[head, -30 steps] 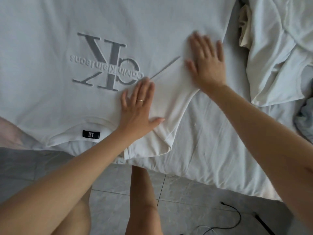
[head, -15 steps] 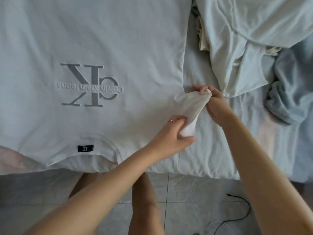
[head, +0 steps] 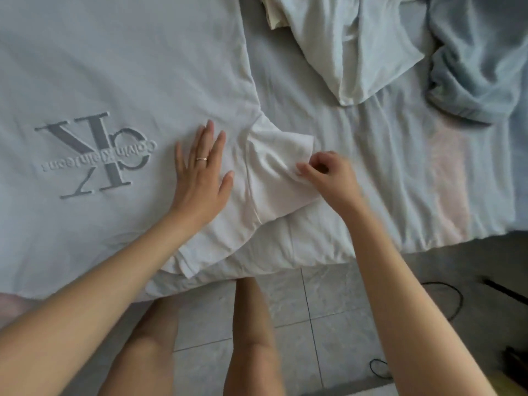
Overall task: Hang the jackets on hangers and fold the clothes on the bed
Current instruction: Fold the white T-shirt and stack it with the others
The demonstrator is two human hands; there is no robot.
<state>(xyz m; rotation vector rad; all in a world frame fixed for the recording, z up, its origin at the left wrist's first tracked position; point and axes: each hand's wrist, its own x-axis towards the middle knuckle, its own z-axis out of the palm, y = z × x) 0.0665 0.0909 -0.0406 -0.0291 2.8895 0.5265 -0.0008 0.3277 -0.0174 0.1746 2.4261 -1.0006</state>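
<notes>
On the left part of the bed (head: 400,181), a white shirt (head: 114,67) lies spread flat. Its grey logo (head: 100,155) reads upside down from here, and its lower part reaches the bed's near edge. The left hand (head: 200,178) rests palm down on the shirt just right of the logo, its fingers (head: 207,138) straight and slightly spread, with a ring (head: 201,159) on one of them. Just beside it, the shirt's sleeve (head: 274,167) lies rumpled, pointing toward the middle of the bed. The right hand (head: 331,178) has its fingers (head: 307,168) curled and pinches the sleeve's outer edge. Toward the far edge lies a crumpled white garment (head: 357,47), and a blue garment (head: 480,67) sits bunched near the far right corner, just beside it. Below the near edge, the person's bare legs (head: 251,338) stand on a tiled floor (head: 328,324), where a dark cable (head: 454,295) lies to the right.
</notes>
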